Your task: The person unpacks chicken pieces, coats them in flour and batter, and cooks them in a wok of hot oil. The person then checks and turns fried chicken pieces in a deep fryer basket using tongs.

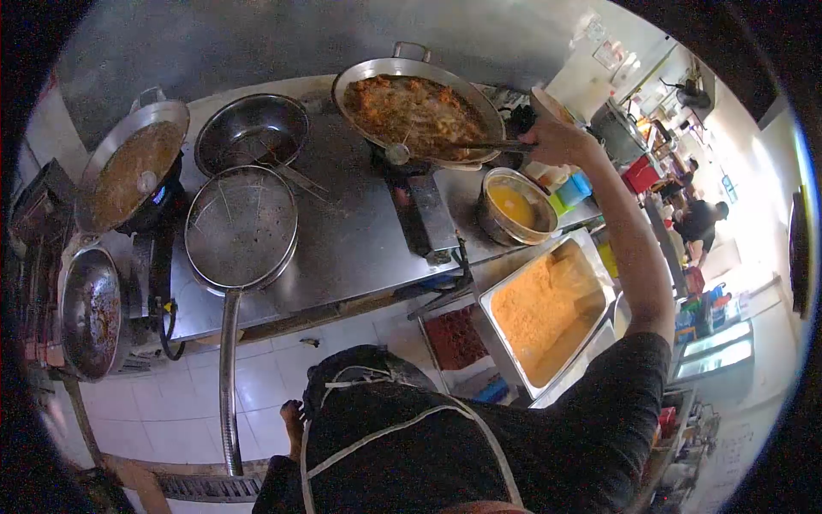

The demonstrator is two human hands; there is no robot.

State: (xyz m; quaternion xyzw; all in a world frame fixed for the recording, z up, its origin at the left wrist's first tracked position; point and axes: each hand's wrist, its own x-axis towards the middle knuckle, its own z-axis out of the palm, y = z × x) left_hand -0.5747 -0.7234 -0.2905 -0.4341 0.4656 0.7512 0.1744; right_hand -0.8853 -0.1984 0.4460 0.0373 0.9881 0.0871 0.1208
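Observation:
My right hand [556,141] reaches out past the right rim of a large wok [488,103], closed on the dark handle of what look like tongs [501,146]. Their far end lies over the bubbling oil, where orange-brown fried pieces [381,96] float. A round dial thermometer [397,154] sits at the wok's near edge. Low beside the dark apron [377,445] hangs my left hand [293,420], away from the counter. It is small and in shadow, so its finger position is unclear.
A wire strainer [241,227] rests on the steel counter [351,223] before a metal bowl [287,116]. Another wok [137,167] of oil stands left. On the right are a pot of yellow liquid [514,206] and a tray of orange coating [539,317]. People [698,224] stand far off.

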